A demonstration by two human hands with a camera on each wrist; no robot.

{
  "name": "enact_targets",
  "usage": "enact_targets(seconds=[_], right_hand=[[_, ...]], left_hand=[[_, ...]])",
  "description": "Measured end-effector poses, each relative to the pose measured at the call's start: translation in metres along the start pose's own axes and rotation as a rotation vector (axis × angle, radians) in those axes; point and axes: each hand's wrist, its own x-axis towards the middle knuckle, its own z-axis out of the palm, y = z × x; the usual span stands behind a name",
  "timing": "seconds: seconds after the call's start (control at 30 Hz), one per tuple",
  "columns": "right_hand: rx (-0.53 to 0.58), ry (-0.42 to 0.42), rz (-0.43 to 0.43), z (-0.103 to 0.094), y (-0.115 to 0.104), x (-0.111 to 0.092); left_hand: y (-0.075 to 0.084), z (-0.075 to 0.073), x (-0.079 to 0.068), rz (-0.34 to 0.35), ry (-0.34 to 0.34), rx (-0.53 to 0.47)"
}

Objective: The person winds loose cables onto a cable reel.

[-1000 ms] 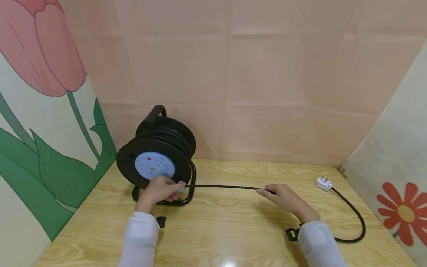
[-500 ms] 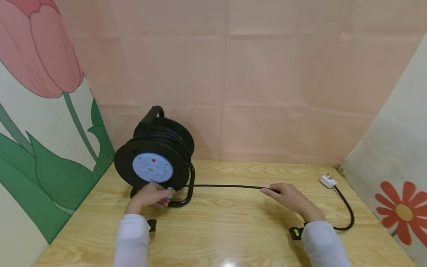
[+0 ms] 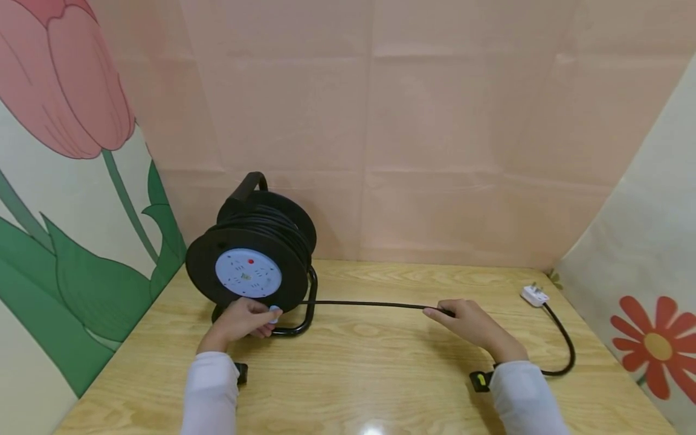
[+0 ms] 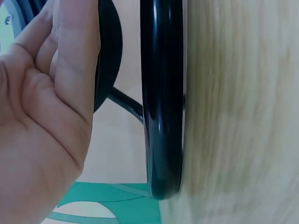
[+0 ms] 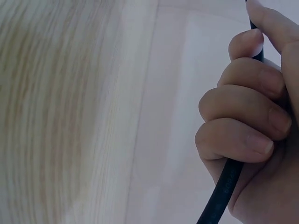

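A black cable reel (image 3: 201, 269) with a pale blue socket panel (image 3: 248, 273) stands upright at the left of the table. My left hand (image 3: 239, 323) pinches the light blue crank knob (image 3: 274, 313) low on the reel's front disc. In the left wrist view the palm is beside the black tube frame (image 4: 163, 93), and the knob is out of sight. My right hand (image 3: 473, 326) grips the black cable (image 3: 370, 303), which runs nearly straight from the reel. The right wrist view has its fingers (image 5: 233, 109) curled round the cable.
Past my right hand the cable's tail (image 3: 568, 344) curves across the wooden table (image 3: 370, 374) to a white plug (image 3: 535, 295) with its pins up. A pink backdrop (image 3: 446, 151) rises behind, and printed flower panels close off both sides.
My left hand has moved left and slightly down with the knob, turning the reel's disc; the panel's red dot has shifted right. The cable loop near the plug has become smaller.
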Motion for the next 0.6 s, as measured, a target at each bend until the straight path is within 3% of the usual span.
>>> enact_targets(seconds=[0.23, 0.43, 0.6], right_hand=[[-0.011, 0.020, 0.014, -0.001, 0.004, -0.003], [0.015, -0.012, 0.028, -0.001, 0.002, -0.002], [-0.015, 0.014, 0.039, -0.006, 0.002, -0.006]], left_hand=[[-0.002, -0.007, -0.009, -0.049, 0.077, 0.089], [-0.013, -0.018, -0.016, -0.052, 0.106, 0.042], [-0.021, -0.029, -0.020, -0.049, 0.154, 0.057]])
